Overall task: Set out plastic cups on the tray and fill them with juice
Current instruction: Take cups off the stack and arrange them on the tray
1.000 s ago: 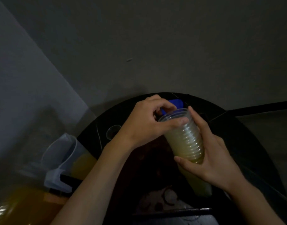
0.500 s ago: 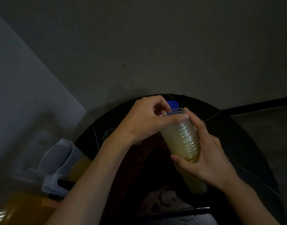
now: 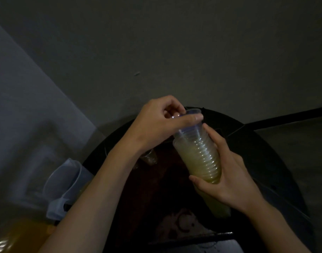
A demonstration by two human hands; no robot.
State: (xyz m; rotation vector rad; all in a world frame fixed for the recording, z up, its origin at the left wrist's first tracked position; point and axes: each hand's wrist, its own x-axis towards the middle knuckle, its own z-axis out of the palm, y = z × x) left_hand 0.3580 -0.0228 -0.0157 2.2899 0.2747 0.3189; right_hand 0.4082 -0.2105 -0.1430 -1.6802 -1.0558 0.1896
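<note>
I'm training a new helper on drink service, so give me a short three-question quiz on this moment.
1. True or false: the right hand grips the stack of cups round its lower part.
2. Multiple choice: the left hand pinches A) a spoon, B) the rim of the top cup, C) a bottle cap.
3. Fill in: a single cup already sits on the ____, below the left wrist.

Key: 1 true; 2 B; 3 tray.
</note>
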